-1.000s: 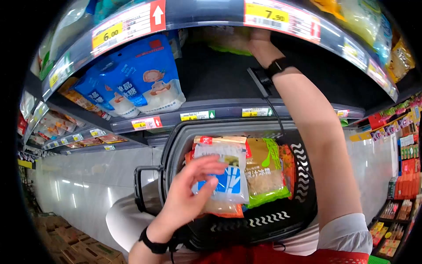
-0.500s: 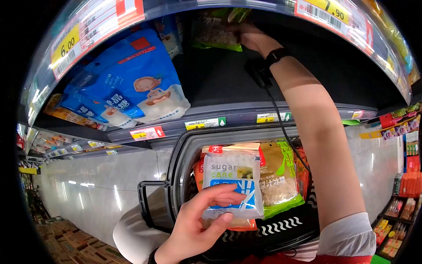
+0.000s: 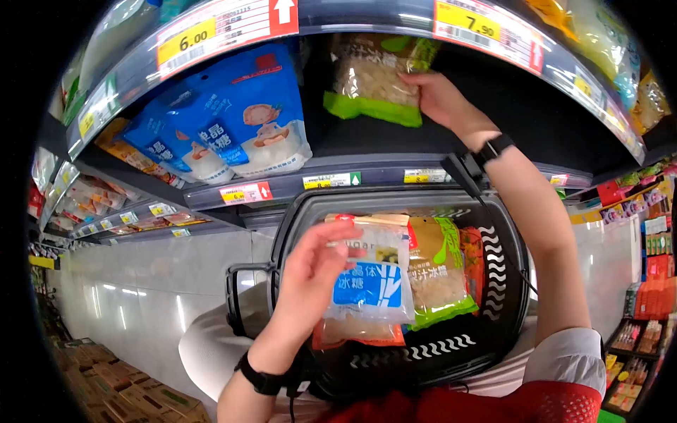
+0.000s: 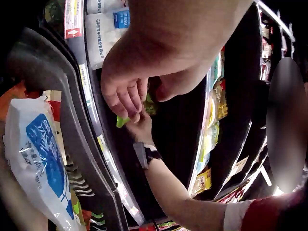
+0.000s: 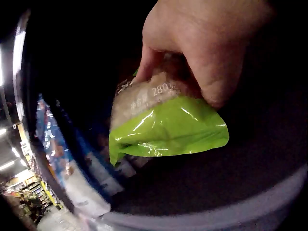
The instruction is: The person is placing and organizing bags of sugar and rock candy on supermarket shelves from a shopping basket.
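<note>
On the black shelf, the right hand (image 3: 451, 106) pinches the edge of a brown and green bag of rock sugar (image 3: 374, 81). In the right wrist view that hand (image 5: 202, 43) has thumb and fingers on either side of the bag (image 5: 168, 127). Over the basket (image 3: 282, 211) hovers the left hand (image 3: 314, 275), fingers loosely bent and holding nothing, in front of a white and blue sugar bag (image 3: 370, 282). Beside that bag lies another brown and green bag (image 3: 437, 275). The left wrist view shows the left hand (image 4: 144, 72) with relaxed fingers.
Blue sugar bags (image 3: 261, 120) stand on the shelf's left part. The shelf's front edge with price tags (image 3: 331, 180) runs just beyond the basket, and an upper shelf edge (image 3: 367, 20) hangs above the right hand. A cable (image 3: 504, 233) trails from the right wrist.
The right hand has drawn the brown and green bag from deep in the shelf toward the front. The left hand stays over the basket, its fingers now raised a little.
</note>
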Tool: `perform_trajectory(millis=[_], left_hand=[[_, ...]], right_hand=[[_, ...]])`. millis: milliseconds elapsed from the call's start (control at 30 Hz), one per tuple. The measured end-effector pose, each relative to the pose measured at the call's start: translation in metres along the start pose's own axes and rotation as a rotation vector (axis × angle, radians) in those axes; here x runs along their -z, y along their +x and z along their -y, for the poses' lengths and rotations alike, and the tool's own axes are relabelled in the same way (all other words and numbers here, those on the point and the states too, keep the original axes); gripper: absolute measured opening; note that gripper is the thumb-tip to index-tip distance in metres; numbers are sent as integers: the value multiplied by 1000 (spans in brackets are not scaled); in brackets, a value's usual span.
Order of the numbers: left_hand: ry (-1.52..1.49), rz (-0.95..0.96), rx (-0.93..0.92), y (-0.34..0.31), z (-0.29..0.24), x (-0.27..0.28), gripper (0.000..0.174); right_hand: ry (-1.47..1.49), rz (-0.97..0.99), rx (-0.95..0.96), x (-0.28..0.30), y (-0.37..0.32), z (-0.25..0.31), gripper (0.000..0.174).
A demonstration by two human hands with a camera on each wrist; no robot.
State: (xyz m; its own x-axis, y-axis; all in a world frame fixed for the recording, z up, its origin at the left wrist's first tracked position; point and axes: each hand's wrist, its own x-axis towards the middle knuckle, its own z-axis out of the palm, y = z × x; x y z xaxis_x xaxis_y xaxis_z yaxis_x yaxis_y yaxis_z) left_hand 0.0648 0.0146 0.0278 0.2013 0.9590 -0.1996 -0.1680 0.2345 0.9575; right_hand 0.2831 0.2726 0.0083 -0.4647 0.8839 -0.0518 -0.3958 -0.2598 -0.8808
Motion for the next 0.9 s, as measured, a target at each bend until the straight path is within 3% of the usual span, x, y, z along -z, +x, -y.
perform_trajectory(millis=[67,200,267,333,533,667,733,900], left_hand=[[-18,-36,-6,2,6,-2,32],[-64,-69,5,-1,12,-18,37],[-142,64,142,-7,10,-28,37],[-233,88,148,-14,19,-39,34],[-32,28,-25,-32,31,-46,23],[-68,52,32,-34,31,-40,24],[-153,52,47,-38,26,-47,26],[-196,35,134,-37,40,-41,24]], right_hand=[[-46,-210,-118,-21,-49,6,33],[90,-136,-196,-49,-139,2,33],[76,-178,-170,-67,-173,-9,34],[92,-181,-183,-84,-200,-16,36],[186,-220,-120,-100,-240,-24,37],[207,-274,-39,-114,-259,-30,38],[118,-322,115,-119,-265,-36,39],[63,-331,114,-123,-274,-57,42]])
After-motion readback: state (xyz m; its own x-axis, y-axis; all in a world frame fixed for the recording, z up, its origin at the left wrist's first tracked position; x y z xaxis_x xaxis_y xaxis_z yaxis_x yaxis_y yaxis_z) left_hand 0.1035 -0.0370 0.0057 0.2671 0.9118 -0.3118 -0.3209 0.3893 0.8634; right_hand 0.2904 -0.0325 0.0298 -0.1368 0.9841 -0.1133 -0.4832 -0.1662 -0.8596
